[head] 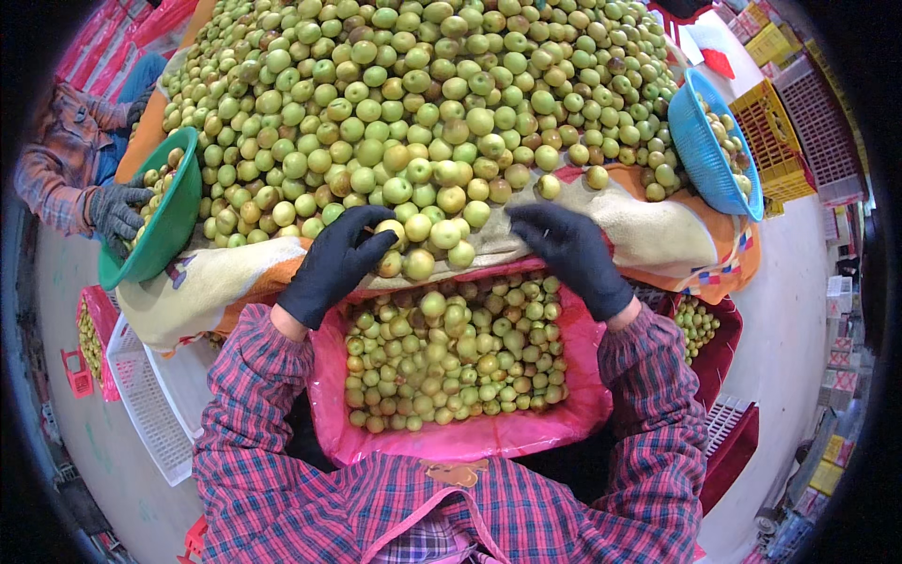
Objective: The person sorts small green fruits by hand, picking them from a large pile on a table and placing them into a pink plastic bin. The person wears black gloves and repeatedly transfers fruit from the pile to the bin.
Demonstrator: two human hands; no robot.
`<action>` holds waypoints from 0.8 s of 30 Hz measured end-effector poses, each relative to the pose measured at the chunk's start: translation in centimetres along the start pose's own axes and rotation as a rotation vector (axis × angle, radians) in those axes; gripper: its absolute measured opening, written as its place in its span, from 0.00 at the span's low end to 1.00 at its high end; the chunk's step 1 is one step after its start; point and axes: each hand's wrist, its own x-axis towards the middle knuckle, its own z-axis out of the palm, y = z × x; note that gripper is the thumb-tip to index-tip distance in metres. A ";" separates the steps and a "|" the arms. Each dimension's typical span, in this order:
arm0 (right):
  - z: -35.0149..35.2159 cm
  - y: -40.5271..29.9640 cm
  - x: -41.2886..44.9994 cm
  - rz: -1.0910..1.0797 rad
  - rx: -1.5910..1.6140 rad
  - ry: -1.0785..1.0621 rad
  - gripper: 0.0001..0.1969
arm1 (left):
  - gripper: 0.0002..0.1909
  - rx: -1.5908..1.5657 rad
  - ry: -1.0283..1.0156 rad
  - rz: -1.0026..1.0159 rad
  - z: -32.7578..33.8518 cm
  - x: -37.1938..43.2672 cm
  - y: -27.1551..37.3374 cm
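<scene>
A large heap of round green fruits (423, 92) covers the cloth-draped table before me. My left hand (342, 261), in a black glove, is at the near edge of the heap, its thumb and fingers curled against a few fruits; whether it grips one I cannot tell. My right hand (564, 247), gloved too, hovers over the beige cloth (648, 225) with fingers apart and holds nothing. Below both hands stands a crate lined with pink plastic (479, 440), with many such fruits in it, some blurred in the middle.
A green basin (176, 211) at the left holds fruits, with a co-worker's gloved hand (116, 211) in it. At the right edge leans a blue plastic basket (687, 141) with fruits. White crates (144, 395), a dark red-lined crate (729, 338) and yellow crates (768, 134) stand around the table.
</scene>
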 end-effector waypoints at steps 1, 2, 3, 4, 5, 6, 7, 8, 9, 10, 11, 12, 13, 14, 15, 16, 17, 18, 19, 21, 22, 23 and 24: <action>-0.4 -0.1 1.4 0.046 -0.071 0.080 0.11 | 0.15 -0.037 -0.025 0.002 -0.1 0.3 -0.2; -0.7 0.4 2.8 0.026 -0.142 0.095 0.11 | 0.15 -0.073 -0.048 0.004 -0.3 0.6 -0.5; -0.8 1.2 4.1 0.003 -0.203 0.105 0.12 | 0.14 -0.105 -0.065 -0.003 -0.5 0.5 -0.9; -0.8 2.0 5.2 -0.057 -0.281 0.103 0.12 | 0.14 -0.238 -0.116 -0.077 -0.9 0.3 0.0; -0.7 2.8 6.3 -0.118 -0.358 0.101 0.13 | 0.14 -0.245 -0.103 -0.045 -0.8 0.5 -0.2; -0.1 2.8 7.1 -0.182 -0.426 0.094 0.13 | 0.14 -0.248 -0.084 -0.021 -0.9 0.7 -0.7; 0.2 2.7 7.7 -0.105 -0.441 0.036 0.15 | 0.14 -0.251 -0.065 0.004 -0.9 0.8 -0.9; 0.3 2.5 8.2 -0.028 -0.455 -0.021 0.16 | 0.13 -0.367 -0.003 -0.118 -0.6 0.7 -0.8; 0.5 2.1 8.6 0.048 -0.474 -0.078 0.18 | 0.12 -0.241 0.134 -0.050 -0.4 0.7 -0.4; 0.5 2.2 8.7 -0.042 -0.415 -0.037 0.14 | 0.12 -0.153 0.201 -0.028 -0.6 1.0 -1.0; 0.6 1.9 8.6 -0.035 -0.391 -0.089 0.14 | 0.12 -0.065 0.267 -0.005 -0.8 1.3 -1.6; 0.3 1.1 8.3 -0.029 -0.370 -0.141 0.15 | 0.13 -0.081 0.284 0.031 -0.8 1.5 -2.0; 0.2 0.7 8.1 -0.023 -0.349 -0.192 0.15 | 0.13 -0.098 0.300 0.068 -0.8 1.6 -2.2; 0.5 1.5 7.8 -0.045 -0.258 -0.223 0.18 | 0.13 -0.114 0.317 0.105 -0.8 1.6 -2.4; 0.8 1.2 7.5 -0.073 -0.238 -0.246 0.19 | 0.14 -0.090 0.306 0.107 -0.7 1.8 -2.7; 1.2 0.7 7.1 -0.101 -0.218 -0.269 0.19 | 0.14 -0.065 0.296 0.110 -0.5 1.8 -3.0; 1.5 0.2 6.8 -0.129 -0.197 -0.292 0.20 | 0.15 -0.041 0.285 0.112 -0.5 1.8 -3.2; 1.4 -0.4 6.4 -0.131 -0.244 -0.328 0.22 | 0.17 0.006 0.222 0.102 -0.5 1.7 -2.9; 1.8 -0.3 5.9 -0.124 -0.184 -0.365 0.22 | 0.18 0.029 0.208 0.119 -0.5 1.6 -2.9; 2.8 -0.1 4.7 -0.115 -0.065 -0.435 0.23 | 0.20 0.076 0.183 0.157 -0.6 1.6 -2.7; 3.3 -0.9 4.1 -0.118 -0.075 -0.437 0.25 | 0.20 0.058 0.171 0.151 -0.6 1.7 -2.7; 3.4 -1.5 3.5 -0.097 -0.035 -0.410 0.26 | 0.21 0.040 0.159 0.144 -0.6 1.8 -2.7; 3.5 -1.9 2.9 -0.076 -0.019 -0.399 0.26 | 0.22 0.021 0.146 0.138 -0.7 1.9 -2.8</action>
